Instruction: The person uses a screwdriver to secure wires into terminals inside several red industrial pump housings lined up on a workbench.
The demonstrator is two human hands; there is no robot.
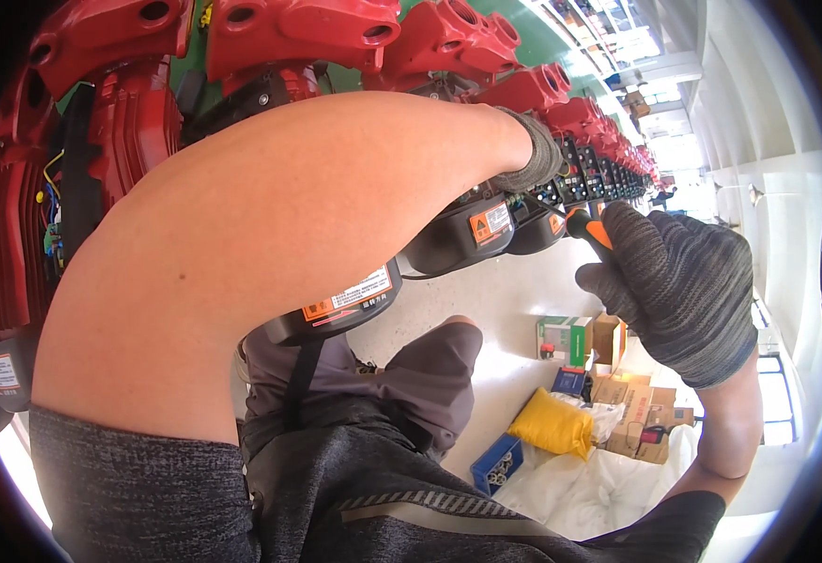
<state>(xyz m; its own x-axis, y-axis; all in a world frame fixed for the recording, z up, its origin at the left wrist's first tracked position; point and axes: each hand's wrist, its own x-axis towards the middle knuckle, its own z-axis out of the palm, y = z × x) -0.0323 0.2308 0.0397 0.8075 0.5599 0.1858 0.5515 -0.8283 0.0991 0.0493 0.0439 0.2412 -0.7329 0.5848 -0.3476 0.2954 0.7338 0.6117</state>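
My right hand [683,286], in a dark grey knit glove, is closed round the orange and black handle of a screwdriver [591,230]. The screwdriver's thin shaft points left, toward an open black housing with a circuit board [550,194] on a red machine. My left arm reaches across the row of machines, and my left hand [535,155], also gloved, rests at that same housing. The left fingers are mostly hidden behind the wrist and glove cuff. Nearer me, a black motor cover [467,235] with an orange and white label sits below my left wrist.
Red cast machine bodies [298,38] stand in a long row running away to the right. On the pale floor lie a yellow bag [552,424], a blue bin [498,464] of small parts, cardboard boxes [631,413], a green and white box [566,340] and white plastic sheeting [599,493].
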